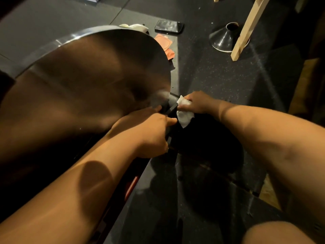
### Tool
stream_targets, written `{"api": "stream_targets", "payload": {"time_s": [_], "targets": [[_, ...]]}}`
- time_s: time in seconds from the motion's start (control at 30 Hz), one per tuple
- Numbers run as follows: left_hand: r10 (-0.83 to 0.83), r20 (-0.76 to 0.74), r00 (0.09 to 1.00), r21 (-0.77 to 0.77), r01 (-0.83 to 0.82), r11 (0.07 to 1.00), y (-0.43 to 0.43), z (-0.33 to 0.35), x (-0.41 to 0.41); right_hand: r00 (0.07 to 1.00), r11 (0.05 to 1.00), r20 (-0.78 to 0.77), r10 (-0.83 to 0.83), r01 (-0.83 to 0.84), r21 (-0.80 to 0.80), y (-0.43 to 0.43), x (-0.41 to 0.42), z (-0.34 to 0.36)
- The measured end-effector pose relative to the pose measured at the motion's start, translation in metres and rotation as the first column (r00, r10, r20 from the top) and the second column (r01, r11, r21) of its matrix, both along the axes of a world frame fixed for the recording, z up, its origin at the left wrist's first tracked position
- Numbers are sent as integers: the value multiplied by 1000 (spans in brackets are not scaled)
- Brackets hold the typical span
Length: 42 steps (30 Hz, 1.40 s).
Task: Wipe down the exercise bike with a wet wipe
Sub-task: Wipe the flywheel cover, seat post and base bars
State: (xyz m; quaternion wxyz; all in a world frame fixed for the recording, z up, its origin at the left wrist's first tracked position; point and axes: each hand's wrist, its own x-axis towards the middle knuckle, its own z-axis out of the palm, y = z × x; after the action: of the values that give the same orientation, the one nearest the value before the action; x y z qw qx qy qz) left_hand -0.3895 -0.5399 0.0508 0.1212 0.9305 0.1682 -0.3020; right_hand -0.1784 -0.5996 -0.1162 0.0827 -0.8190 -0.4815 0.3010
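the dark bike part beside the flywheel is barely legible; right hand pinches the wet wipe against it, left hand grips it.

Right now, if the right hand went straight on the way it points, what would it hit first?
Probably the dark bar just past the wipe, then the flywheel; depth is unclear.

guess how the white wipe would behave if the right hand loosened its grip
Probably floppy: the white wipe is bunched and its lower part sags below the right hand. Likely light, since a finger pinch holds it up. Being wet, it may cling.
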Motion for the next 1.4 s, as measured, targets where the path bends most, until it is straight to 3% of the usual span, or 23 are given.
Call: {"api": "stream_targets", "payload": {"time_s": [0.17, 0.3, 0.37, 0.5, 0.6, 0.73, 0.83, 0.9, 1.0, 1.1, 1.17, 1.3, 1.4], "targets": [[46, -21, 999, -20, -46, 999, 2, -6, 0, 991, 999, 135, 1, 6, -51, 5, -28, 9], [13, -20, 1000, -6, -13, 1000, 0, -1, 1, 960, 978, 199, -198, 208, -31, 17, -49, -3], [-4, -13, 1000, 11, 4, 1000, 1, 2, 2, 964, 973, 158, -212, 224, -56, 24, -44, -7], [6, -31, 1000, 17, -5, 1000, -2, 8, 1, 993, 947, -118, -14, -24, -321, 38, -17, 4], [-26, -11, 1000, 13, 26, 1000, -2, 10, 1, 975, 941, -199, -96, 24, -337, 40, -14, 3], [-48, -22, 999, 13, 49, 999, -2, 12, 4, 950, 960, 169, -262, 275, -57, 22, -42, -18], [-43, -29, 999, -1, 43, 999, -4, 11, 3, 840, 945, 436, -324, 307, 111, 23, -70, -47], [-47, -32, 998, 7, 47, 999, -5, 9, 4, 832, 954, 467, -299, 274, 122, 22, -69, -53], [-56, -30, 998, 20, 57, 998, -3, 8, 6, 941, 984, 286, -179, 176, 36, 19, -48, -38], [-59, -45, 997, 31, 61, 998, -3, 6, 6, 993, 982, 61, -105, 114, -154, 33, -24, -13], [-53, -25, 998, 26, 53, 998, -4, 5, 5, 995, 960, -85, -49, 23, -280, 44, -11, -5], [-66, 40, 997, 10, 66, 998, -5, 10, 3, 933, 911, -344, -105, -48, -410, 56, 8, -5], [-75, 46, 996, 6, 75, 997, -5, 14, 2, 912, 882, -382, -153, -48, -468, 59, 11, -3]]}}
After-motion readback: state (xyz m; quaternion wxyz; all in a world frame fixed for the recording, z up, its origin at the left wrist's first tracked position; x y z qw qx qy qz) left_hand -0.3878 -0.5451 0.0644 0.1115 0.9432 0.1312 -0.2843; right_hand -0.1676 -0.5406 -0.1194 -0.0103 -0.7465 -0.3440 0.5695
